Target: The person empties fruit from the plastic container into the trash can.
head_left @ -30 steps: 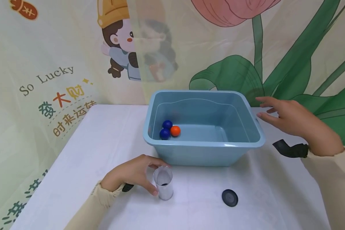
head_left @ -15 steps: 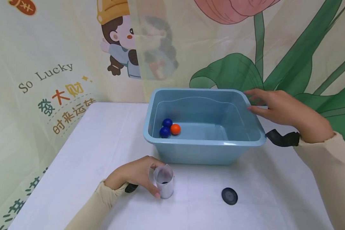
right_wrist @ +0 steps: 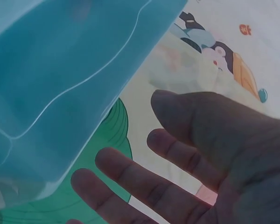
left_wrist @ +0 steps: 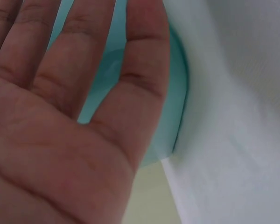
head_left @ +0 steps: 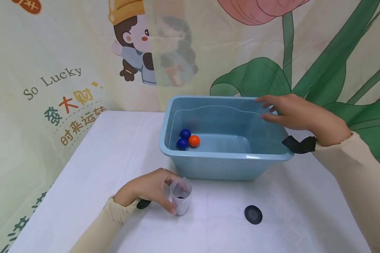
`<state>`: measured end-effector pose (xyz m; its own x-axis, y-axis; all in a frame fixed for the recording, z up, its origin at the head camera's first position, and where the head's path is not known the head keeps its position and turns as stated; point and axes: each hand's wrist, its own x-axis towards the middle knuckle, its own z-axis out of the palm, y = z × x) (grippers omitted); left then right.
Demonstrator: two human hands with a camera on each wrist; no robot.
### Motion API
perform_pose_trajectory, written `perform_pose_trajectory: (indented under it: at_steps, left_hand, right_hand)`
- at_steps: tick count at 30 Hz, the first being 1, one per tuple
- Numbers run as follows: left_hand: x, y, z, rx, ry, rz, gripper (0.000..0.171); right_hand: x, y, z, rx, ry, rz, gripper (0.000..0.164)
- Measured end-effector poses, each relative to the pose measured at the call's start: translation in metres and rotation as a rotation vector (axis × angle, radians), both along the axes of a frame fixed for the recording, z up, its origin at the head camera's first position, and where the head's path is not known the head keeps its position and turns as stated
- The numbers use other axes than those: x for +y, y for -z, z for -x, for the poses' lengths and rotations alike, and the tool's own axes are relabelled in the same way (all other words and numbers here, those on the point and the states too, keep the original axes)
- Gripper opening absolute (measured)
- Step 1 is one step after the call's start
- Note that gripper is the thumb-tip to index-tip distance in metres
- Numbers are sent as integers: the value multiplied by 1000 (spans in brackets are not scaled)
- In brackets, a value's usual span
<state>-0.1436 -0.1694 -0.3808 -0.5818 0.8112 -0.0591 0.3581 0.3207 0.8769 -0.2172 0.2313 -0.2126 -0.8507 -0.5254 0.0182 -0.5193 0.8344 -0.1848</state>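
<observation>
In the head view, a clear cylindrical cup (head_left: 181, 202) stands on the white table in front of the tub. A small dark spot shows inside it. My left hand (head_left: 149, 189) holds the cup from its left, thumb at the near side and fingers round the back. The light blue plastic tub (head_left: 215, 167) holds two dark blue balls (head_left: 182, 143) and an orange ball (head_left: 194, 141) in its left part. My right hand (head_left: 299, 112) hovers at the tub's right rim with fingers loosely spread, holding nothing. Its fingers (right_wrist: 130, 172) appear beside the tub in the right wrist view.
A black round disc (head_left: 253, 214) lies flat on the table (head_left: 215, 232), right of the cup. Behind the table hangs a printed cloth (head_left: 209, 45) with flowers and a cartoon figure. Black straps (head_left: 300, 144) sit at the wrists.
My right hand has moved left, from beside the tub to over its right rim. The left fingers have closed in round the cup. The balls and disc have stayed in place.
</observation>
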Motion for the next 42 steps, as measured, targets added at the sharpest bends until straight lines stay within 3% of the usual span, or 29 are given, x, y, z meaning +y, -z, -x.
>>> perform_pose_trajectory:
  at_steps: [14, 23, 28, 42]
  left_hand:
    - [-23, -21, -3, 36, -62, -35, 48]
    - [-48, -41, -8, 95, -164, -1, 44]
    - [-61, -53, -8, 149, -219, -18, 42]
    - [-79, -88, -7, 247, -345, -58, 45]
  right_hand:
    - [-22, 2, 19, -56, -70, -13, 50]
    - [-36, 7, 30, -82, -140, -4, 45]
    - [-45, 9, 37, -123, -132, -41, 46]
    - [-66, 15, 50, -169, -167, -68, 44]
